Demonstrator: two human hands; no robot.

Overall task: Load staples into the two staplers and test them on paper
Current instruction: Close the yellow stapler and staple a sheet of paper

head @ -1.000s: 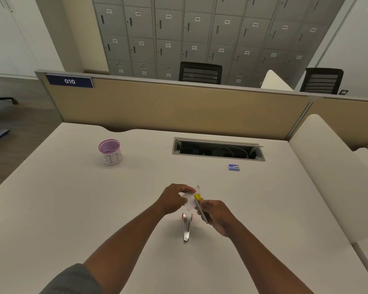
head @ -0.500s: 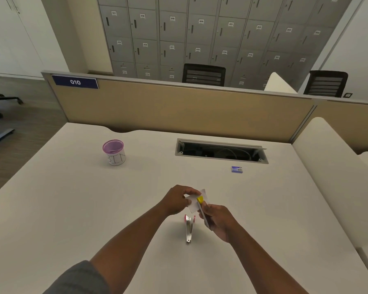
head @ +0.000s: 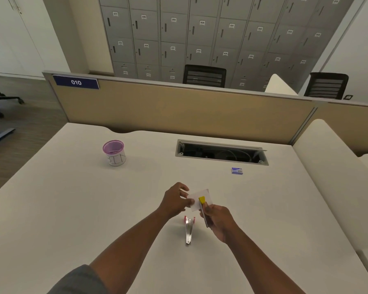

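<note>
Wide white tabletop [head: 77, 209] backed by a tan partition [head: 179, 107], with an open cable tray [head: 221, 152] set in at the far middle, a pink-rimmed cup [head: 114, 152] marked "BIN" far left, and a small blue staple box [head: 236, 171] far right, all well apart from the hands. Near the middle, right hand [head: 218, 219] clenched around a yellow-tipped stapler [head: 203, 205], nose on a small white paper [head: 200, 199] pinched at its left edge by the left hand [head: 175, 200], both raised above the tabletop. Just below and between the hands, a second stapler [head: 188, 229], red-ended, lying untouched on the tabletop.
</note>
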